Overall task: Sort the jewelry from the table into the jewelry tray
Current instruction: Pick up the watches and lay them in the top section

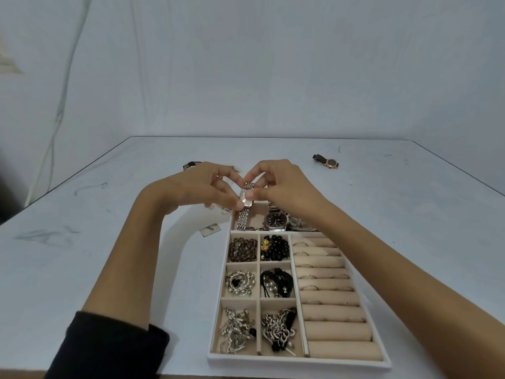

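Both my hands pinch the silver watch [246, 199], left hand [203, 187] and right hand [284, 184], above the far compartment of the jewelry tray [297, 362] so its band hangs straight to lay in. Brown watch [326, 161] waits far right on table [95, 255].

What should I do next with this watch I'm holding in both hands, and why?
Probably lower the metal-band watch into the far compartment of the tray, on its bare left part. The left hand and right hand pinch it over that compartment, where a round watch already lies.
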Demonstrator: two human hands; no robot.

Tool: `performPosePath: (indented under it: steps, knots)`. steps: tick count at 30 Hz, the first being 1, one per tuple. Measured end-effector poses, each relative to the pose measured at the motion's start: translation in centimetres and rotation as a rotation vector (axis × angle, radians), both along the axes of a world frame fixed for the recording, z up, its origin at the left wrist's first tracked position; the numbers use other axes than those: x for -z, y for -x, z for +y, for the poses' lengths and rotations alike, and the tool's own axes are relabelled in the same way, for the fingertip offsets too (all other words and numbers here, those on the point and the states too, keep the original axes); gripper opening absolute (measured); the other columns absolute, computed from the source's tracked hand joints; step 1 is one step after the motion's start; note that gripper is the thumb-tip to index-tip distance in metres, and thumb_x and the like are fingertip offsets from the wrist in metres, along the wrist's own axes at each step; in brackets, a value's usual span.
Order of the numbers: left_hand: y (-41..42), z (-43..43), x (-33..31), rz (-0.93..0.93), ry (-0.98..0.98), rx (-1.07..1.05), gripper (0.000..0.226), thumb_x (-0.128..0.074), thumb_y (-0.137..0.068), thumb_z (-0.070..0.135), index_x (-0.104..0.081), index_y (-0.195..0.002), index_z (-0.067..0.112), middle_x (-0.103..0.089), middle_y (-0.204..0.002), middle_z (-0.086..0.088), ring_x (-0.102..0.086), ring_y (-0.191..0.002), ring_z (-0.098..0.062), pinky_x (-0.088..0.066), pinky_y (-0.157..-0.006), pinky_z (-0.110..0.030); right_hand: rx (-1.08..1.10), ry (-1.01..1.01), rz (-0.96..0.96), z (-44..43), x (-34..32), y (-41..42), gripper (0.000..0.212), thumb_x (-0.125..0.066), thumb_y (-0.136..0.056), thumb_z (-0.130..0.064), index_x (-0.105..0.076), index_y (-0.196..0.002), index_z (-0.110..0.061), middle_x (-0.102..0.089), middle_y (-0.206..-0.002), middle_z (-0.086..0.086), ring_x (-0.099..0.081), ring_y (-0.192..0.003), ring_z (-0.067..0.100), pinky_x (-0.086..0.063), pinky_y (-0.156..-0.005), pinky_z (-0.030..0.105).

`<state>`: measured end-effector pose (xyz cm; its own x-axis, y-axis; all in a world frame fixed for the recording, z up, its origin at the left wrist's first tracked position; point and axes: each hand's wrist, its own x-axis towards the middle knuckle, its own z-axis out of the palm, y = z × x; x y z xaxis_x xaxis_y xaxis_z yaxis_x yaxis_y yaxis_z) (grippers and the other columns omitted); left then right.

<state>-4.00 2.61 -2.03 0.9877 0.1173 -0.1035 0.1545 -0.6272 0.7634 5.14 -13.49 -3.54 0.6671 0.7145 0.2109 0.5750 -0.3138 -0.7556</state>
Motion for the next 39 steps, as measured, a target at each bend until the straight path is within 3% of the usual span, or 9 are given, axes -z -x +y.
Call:
performPosePath:
  steps: [8, 13, 17, 20, 24, 27, 29, 34, 39]
  knots:
    - [0.0, 0.4, 0.0, 0.006, -0.052, 0.000, 0.011, -0.071, -0.084, 0.021, -0.069, -0.094, 0.017, -0.069, -0.065, 0.009, -0.055, -0.061, 0.002, -0.037, -0.060, -0.023, -0.040, 0.032, 0.023, 0.1, 0.1, 0.3, 0.016, -0.075, -0.079, -0.020, -0.069, -0.094, -0.020, -0.073, -0.083, 0.008, -0.067, -0.086, 0.019, -0.049, -0.080, 0.035]
    - [0.2, 0.9, 0.2, 0.002, -0.105, 0.006, 0.011, -0.073, -0.081, 0.031, -0.075, -0.086, 0.021, -0.065, -0.070, 0.008, -0.048, -0.063, -0.002, -0.035, -0.058, -0.020, -0.073, 0.084, 0.005, -0.1, 0.1, 0.4, 0.020, -0.074, -0.080, -0.021, -0.064, -0.097, -0.015, -0.069, -0.070, -0.005, -0.056, -0.061, 0.004, -0.042, -0.063, 0.024]
    - [0.1, 0.9, 0.6, 0.061, -0.157, 0.017, 0.011, -0.072, -0.081, 0.035, -0.076, -0.083, 0.025, -0.059, -0.063, 0.016, -0.046, -0.061, 0.000, -0.034, -0.058, -0.019, -0.094, 0.162, -0.155, 0.1, 0.4, 0.6, 0.020, -0.075, -0.077, -0.033, -0.072, -0.091, -0.019, -0.072, -0.081, -0.006, -0.048, -0.052, -0.004, -0.034, -0.058, 0.021]
    - [-0.1, 1.0, 0.7, 0.050, -0.170, 0.008, 0.010, -0.073, -0.081, 0.034, -0.075, -0.083, 0.025, -0.057, -0.063, 0.016, -0.047, -0.063, -0.002, -0.033, -0.058, -0.019, -0.101, 0.193, -0.208, 0.0, 0.5, 0.3, 0.018, -0.072, -0.079, -0.038, -0.076, -0.089, -0.023, -0.068, -0.083, -0.012, -0.053, -0.067, -0.005, -0.038, -0.062, 0.021]
    - [-0.4, 1.3, 1.0, -0.002, -0.124, -0.003, 0.017, -0.077, -0.077, 0.034, -0.071, -0.091, 0.026, -0.057, -0.072, 0.005, -0.049, -0.066, -0.006, -0.034, -0.057, -0.021, -0.077, 0.239, -0.325, 0.2, 0.9, 0.4, 0.016, -0.069, -0.082, -0.036, -0.076, -0.092, -0.025, -0.058, -0.081, -0.013, -0.055, -0.090, 0.011, -0.047, -0.080, 0.034]
    - [-0.5, 1.4, 1.2, 0.003, -0.126, 0.017, 0.027, -0.072, -0.071, 0.043, -0.071, -0.094, 0.029, -0.060, -0.075, 0.006, -0.050, -0.066, -0.006, -0.037, -0.059, -0.023, -0.053, 0.189, -0.382, 0.2, 1.0, 0.5, 0.013, -0.071, -0.081, -0.034, -0.072, -0.089, -0.024, -0.056, -0.087, -0.011, -0.049, -0.086, 0.007, -0.043, -0.076, 0.030]
    - [-0.6, 1.5, 1.2, 0.010, -0.135, 0.027, 0.020, -0.075, -0.079, 0.038, -0.070, -0.095, 0.028, -0.062, -0.076, 0.006, -0.050, -0.067, -0.007, -0.037, -0.060, -0.023, -0.071, 0.159, -0.338, -0.2, 0.5, 0.3, 0.012, -0.072, -0.081, -0.034, -0.073, -0.086, -0.022, -0.056, -0.084, -0.014, -0.046, -0.075, 0.001, -0.039, -0.069, 0.024]
    - [-0.8, 1.3, 1.4, -0.010, -0.131, 0.008, 0.013, -0.069, -0.085, 0.036, -0.070, -0.095, 0.027, -0.062, -0.082, 0.003, -0.051, -0.069, -0.005, -0.038, -0.060, -0.021, -0.125, 0.231, -0.298, -0.8, 0.2, -0.1, 0.014, -0.080, -0.071, -0.033, -0.077, -0.082, -0.026, -0.060, -0.102, -0.006, -0.053, -0.101, 0.014, -0.047, -0.089, 0.040]
    - [-1.2, 0.9, 1.6, 0.026, -0.135, 0.025, 0.023, -0.073, -0.080, 0.037, -0.069, -0.099, 0.026, -0.063, -0.081, 0.009, -0.054, -0.068, -0.003, -0.039, -0.061, -0.022, -0.070, 0.187, -0.329, -0.2, 0.9, 0.2, 0.016, -0.082, -0.068, -0.034, -0.077, -0.080, -0.024, -0.059, -0.101, -0.006, -0.051, -0.105, 0.016, -0.044, -0.093, 0.044]
